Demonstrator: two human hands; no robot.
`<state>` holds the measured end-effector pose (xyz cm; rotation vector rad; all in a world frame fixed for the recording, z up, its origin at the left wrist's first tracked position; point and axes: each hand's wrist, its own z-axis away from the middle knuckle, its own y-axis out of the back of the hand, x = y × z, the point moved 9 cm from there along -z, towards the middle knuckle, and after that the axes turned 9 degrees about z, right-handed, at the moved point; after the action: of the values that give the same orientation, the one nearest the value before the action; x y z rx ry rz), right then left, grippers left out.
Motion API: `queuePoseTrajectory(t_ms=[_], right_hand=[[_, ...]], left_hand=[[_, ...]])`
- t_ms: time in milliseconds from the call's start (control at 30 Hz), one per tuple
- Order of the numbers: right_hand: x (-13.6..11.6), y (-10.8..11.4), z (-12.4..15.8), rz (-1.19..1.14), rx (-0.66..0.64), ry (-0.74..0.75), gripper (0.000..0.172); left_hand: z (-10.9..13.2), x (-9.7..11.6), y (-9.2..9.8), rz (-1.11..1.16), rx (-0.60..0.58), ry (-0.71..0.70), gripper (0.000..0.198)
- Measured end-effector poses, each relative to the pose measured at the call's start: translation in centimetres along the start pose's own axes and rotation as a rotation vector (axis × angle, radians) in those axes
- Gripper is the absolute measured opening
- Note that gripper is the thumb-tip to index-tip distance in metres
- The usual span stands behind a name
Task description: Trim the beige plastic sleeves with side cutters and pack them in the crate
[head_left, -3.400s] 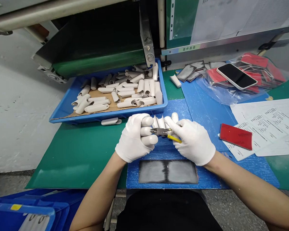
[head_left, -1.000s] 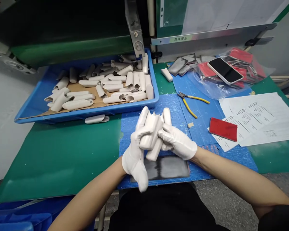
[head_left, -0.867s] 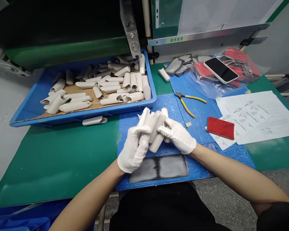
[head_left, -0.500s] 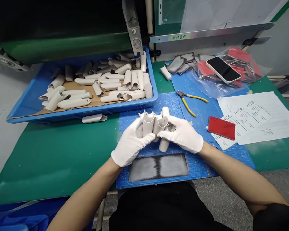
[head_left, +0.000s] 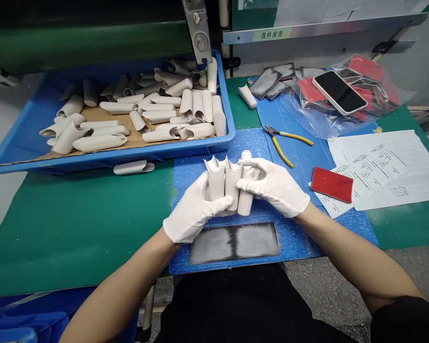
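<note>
Both hands wear white gloves and meet over the blue sheet (head_left: 186, 190). My left hand (head_left: 195, 207) is closed around white plastic tube pieces (head_left: 216, 183) with notched, curved upper ends, its thumb across their front. My right hand (head_left: 271, 183) grips another white tube piece (head_left: 245, 202) that stands beside them, rounded end down. A further rounded tip (head_left: 246, 155) shows above the right fingers; the fingers partly hide how the pieces sit together. Just below the hands lies a black sanding sheet (head_left: 234, 243) with two whitened, worn areas.
A blue bin (head_left: 110, 155) holds many similar pieces; one piece (head_left: 134, 167) lies before it, another (head_left: 247, 97) at its right. Yellow-handled cutters (head_left: 288, 138), a red pad (head_left: 331, 184), papers (head_left: 396, 166), a phone (head_left: 339, 92) on bagged red pads and worn sanding pads (head_left: 266, 83) lie right.
The right hand's tube piece has turned from slanting across to upright alongside the others. The pieces in the left hand now stand straighter. The camera view has shifted slightly.
</note>
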<state>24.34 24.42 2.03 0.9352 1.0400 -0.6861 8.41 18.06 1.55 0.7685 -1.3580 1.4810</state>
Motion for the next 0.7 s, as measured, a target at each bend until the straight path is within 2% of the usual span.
queuePoseTrajectory(t_ms=[133, 300, 400, 500, 600, 700], right_hand=[[1.1, -0.9, -0.3, -0.225, -0.032, -0.088, 0.069], [1.8, -2.2, -0.6, -0.533, -0.144, -0.177, 0.059], [1.8, -2.5, -0.7, -0.621, -0.181, -0.185, 0.054], [1.8, -2.3, -0.9, -0.711, -0.183, -0.169, 0.050], [1.9, -2.3, -0.9, -0.730, -0.185, -0.176, 0.049], [1.7, -2.3, -0.9, -0.704, -0.185, -0.164, 0.048]], left_hand=[[0.0, -0.3, 0.1, 0.025, 0.018, 0.031, 0.081], [0.3, -1.3, 0.3, 0.159, 0.076, 0.174, 0.081], [0.4, -1.5, 0.0, 0.298, 0.060, 0.256, 0.066], [0.5, -1.0, -0.7, 0.409, -0.028, 0.289, 0.057], [0.5, -0.6, -1.0, 0.456, -0.075, 0.301, 0.050], [0.5, -0.5, -0.8, 0.444, -0.060, 0.288, 0.048]])
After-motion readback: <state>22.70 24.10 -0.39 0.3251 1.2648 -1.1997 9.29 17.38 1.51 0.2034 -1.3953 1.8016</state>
